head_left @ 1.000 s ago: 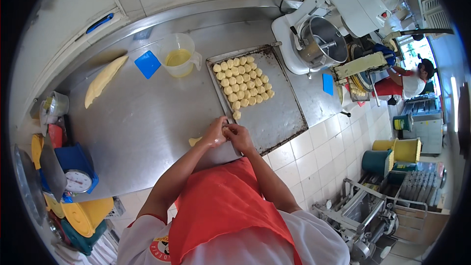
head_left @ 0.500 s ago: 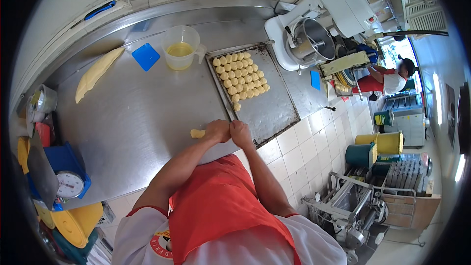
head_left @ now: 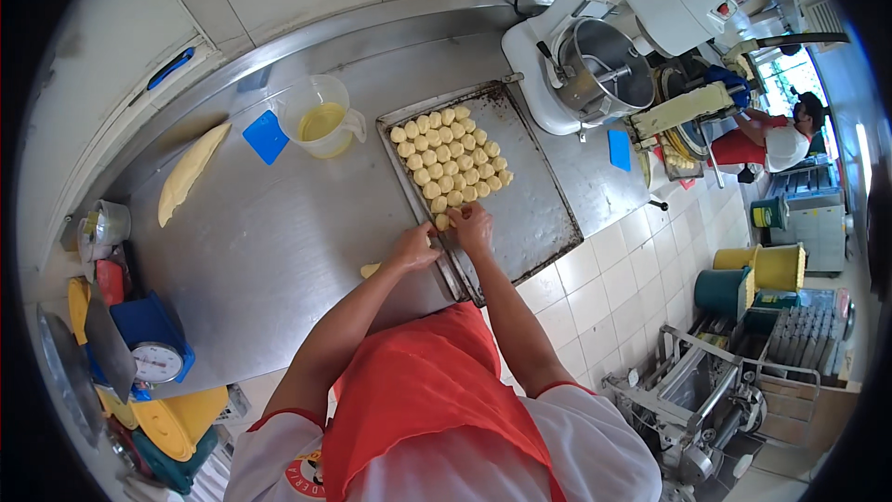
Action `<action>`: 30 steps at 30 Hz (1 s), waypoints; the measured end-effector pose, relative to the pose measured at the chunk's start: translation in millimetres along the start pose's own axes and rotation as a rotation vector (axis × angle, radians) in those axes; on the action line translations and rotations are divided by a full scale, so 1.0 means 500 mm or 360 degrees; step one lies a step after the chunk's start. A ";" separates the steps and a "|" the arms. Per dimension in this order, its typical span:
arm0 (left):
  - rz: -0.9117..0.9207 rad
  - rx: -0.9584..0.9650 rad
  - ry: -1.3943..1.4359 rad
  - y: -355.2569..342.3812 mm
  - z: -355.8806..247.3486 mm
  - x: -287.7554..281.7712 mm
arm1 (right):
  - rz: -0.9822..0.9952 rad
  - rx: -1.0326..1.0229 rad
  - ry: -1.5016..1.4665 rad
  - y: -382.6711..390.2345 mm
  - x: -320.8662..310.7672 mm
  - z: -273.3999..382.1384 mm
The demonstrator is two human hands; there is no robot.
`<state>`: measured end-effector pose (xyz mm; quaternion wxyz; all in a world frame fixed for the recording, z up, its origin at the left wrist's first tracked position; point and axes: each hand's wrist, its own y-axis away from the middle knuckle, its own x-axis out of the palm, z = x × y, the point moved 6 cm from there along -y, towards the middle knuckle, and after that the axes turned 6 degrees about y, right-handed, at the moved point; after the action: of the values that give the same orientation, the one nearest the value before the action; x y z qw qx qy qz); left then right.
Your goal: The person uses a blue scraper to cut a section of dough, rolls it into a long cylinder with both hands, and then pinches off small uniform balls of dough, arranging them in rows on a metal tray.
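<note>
Shiny steel table [head_left: 279, 260]; dark-stained metal tray [head_left: 539, 214]; right hand [head_left: 472, 227] pinching round dough ball [head_left: 452, 215]; left hand [head_left: 414, 248] curled, grip unclear.

The left forearm [head_left: 348, 323] covers one end of a dough piece [head_left: 369, 270] on the desk [head_left: 279, 270], and the left grip [head_left: 415, 247] hides its palm. Whether the right grip [head_left: 472, 228] touches the nearest dough ball [head_left: 442, 222] is too small to tell; the view's far edge crops the mixer [head_left: 650, 0].

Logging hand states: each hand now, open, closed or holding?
Left hand: loosely curled by the tray; what's held cannot be told.
Right hand: at a dough ball; open or closed cannot be told.
</note>
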<state>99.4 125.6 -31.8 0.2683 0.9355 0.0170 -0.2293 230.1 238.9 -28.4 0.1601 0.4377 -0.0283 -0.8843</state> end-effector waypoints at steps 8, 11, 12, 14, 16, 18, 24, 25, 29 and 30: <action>-0.0459 0.0439 0.0005 0.089 0.016 -0.046 | 0.0001 -0.0124 -0.0055 0.097 -0.037 0.031; -0.0388 0.0412 0.0415 0.102 0.031 -0.043 | 0.0611 -0.0371 -0.0484 0.174 0.026 0.112; -0.0390 0.0425 0.0429 0.110 0.035 -0.047 | 0.0970 -0.0387 -0.0717 0.199 0.052 0.134; -0.0232 0.0264 0.0313 0.126 0.061 -0.051 | 0.0859 -0.0326 -0.0607 0.198 0.047 0.140; -0.0123 0.0212 0.0077 0.139 0.043 -0.042 | 0.0734 -0.0245 -0.0502 0.207 0.051 0.142; -0.0016 0.0175 -0.0149 0.142 0.021 -0.029 | 0.0189 -0.0596 -0.0174 0.221 0.029 0.174; 0.0172 0.0022 -0.0580 0.123 -0.026 -0.019 | -0.0089 -0.0368 0.0533 0.220 0.026 0.126; 0.0163 -0.0064 -0.0576 0.118 -0.001 -0.026 | -0.0076 -0.0377 0.0527 0.226 0.015 0.135; -0.0121 -0.0469 -0.0167 0.081 0.063 -0.102 | 0.0970 -0.0142 -0.0311 0.261 -0.003 0.125; -0.0147 -0.0379 -0.0263 0.072 0.076 -0.111 | 0.0974 0.0007 -0.0558 0.253 -0.006 0.106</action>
<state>39.3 80.3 -18.1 0.3670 0.8732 0.0650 -0.3141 222.8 115.2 30.5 0.4096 0.2508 -0.1872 -0.8569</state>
